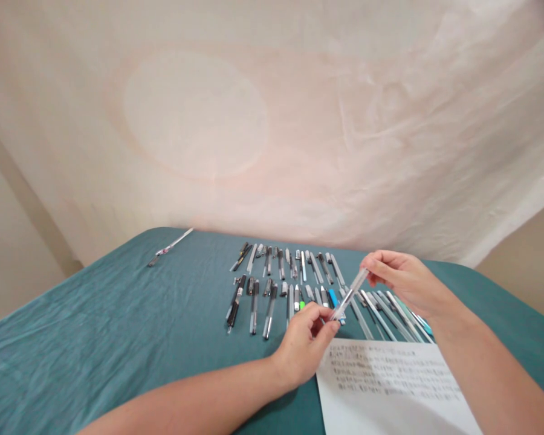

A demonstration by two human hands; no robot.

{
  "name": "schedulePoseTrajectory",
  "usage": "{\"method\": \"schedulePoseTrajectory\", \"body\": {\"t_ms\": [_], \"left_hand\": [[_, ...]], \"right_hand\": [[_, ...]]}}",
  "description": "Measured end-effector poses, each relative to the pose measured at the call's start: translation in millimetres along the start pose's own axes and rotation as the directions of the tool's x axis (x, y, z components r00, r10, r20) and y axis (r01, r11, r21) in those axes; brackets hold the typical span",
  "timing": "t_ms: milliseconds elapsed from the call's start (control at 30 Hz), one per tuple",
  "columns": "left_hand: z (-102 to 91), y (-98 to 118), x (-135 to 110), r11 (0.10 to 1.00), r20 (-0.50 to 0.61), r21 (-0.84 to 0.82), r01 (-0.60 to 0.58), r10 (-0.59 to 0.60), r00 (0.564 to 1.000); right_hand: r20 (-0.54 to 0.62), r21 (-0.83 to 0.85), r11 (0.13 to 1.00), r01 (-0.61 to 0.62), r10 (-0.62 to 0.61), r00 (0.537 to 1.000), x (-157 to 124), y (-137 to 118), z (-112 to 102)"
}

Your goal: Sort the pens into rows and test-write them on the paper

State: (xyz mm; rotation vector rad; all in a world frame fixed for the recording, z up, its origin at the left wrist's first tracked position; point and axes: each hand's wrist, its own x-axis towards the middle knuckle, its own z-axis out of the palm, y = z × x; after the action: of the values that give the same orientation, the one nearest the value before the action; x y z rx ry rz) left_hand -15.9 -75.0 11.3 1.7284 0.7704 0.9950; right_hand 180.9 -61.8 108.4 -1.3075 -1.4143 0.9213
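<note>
A clear-barrelled pen (350, 292) is held slantwise between my two hands, above the top edge of a sheet of paper. My left hand (306, 341) pinches its lower end between thumb and fingers. At the upper end, my right hand (399, 278) grips it with thumb and fingertips. Under and beyond the hands lie several pens (272, 311) in two rows, many with their caps off beside them. The white paper (390, 411) bears lines of dark handwriting, too blurred to read.
A green cloth (118, 338) covers the table. Far to the left lies a separate pen (170, 246), apart from the rows. More pens (390, 317) lie slanted beside my right wrist. A pale hanging sheet (299, 121) closes off the back of the table.
</note>
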Motion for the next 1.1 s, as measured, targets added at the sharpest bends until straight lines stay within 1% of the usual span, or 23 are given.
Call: {"method": "schedulePoseTrajectory", "body": {"t_ms": [133,200,300,367,433,600,667,767,867,933,1033,1100], "left_hand": [[0.1,-1.8,0.2,1.000,0.002,-0.004,0.013,-0.013,1.000],[0.3,-2.8,-0.1,1.000,-0.002,-0.004,0.021,-0.021,1.000],[0.8,-2.3,-0.9,1.000,-0.002,0.000,0.018,-0.018,1.000],[1.0,-1.4,-1.2,1.000,0.001,0.001,0.011,-0.011,1.000],[1.2,-1.0,-0.8,1.000,0.000,0.001,0.010,-0.010,1.000],[1.6,-3.1,1.3,1.000,-0.009,-0.009,0.029,-0.029,1.000],[1.5,-2.8,0.8,1.000,-0.005,-0.004,0.030,-0.030,1.000],[1.3,-0.4,-1.2,1.000,0.012,0.006,0.028,-0.028,1.000],[1.3,2.3,-2.2,0.999,0.029,-0.010,0.043,-0.042,0.999],[0.9,3.0,-1.6,0.998,0.029,-0.029,0.051,-0.051,0.998],[-0.8,3.2,-0.1,0.997,0.021,-0.050,0.050,-0.049,0.999],[-2.2,3.6,0.4,0.998,0.017,-0.048,0.043,-0.043,0.999]], "right_hand": [[0.124,0.052,0.998,-0.019,0.013,0.992,-3.7,-5.7,-0.9],[0.157,0.029,0.999,-0.032,0.028,0.987,-4.4,-6.7,-1.1],[0.123,-0.029,0.999,-0.034,0.037,0.992,-2.2,-2.8,-0.7],[0.080,-0.024,0.999,-0.021,0.022,0.997,-0.4,0.4,0.5],[0.065,0.001,1.000,-0.019,0.019,0.998,-0.1,1.0,2.0],[0.149,0.098,0.994,-0.056,0.041,0.988,-3.1,-4.0,4.5],[0.148,0.106,0.992,-0.069,0.052,0.988,-3.0,-3.3,4.9],[0.103,0.096,0.993,-0.074,0.064,0.993,-1.1,0.5,6.7],[0.058,0.071,0.997,-0.043,0.039,0.998,-0.3,1.4,9.0],[0.075,0.079,0.996,-0.039,0.033,0.997,-1.1,-0.5,9.8],[0.160,0.150,0.987,-0.064,0.040,0.986,-2.7,-3.8,9.9],[0.191,0.178,0.982,-0.068,0.033,0.981,-2.9,-4.1,10.0]]}}
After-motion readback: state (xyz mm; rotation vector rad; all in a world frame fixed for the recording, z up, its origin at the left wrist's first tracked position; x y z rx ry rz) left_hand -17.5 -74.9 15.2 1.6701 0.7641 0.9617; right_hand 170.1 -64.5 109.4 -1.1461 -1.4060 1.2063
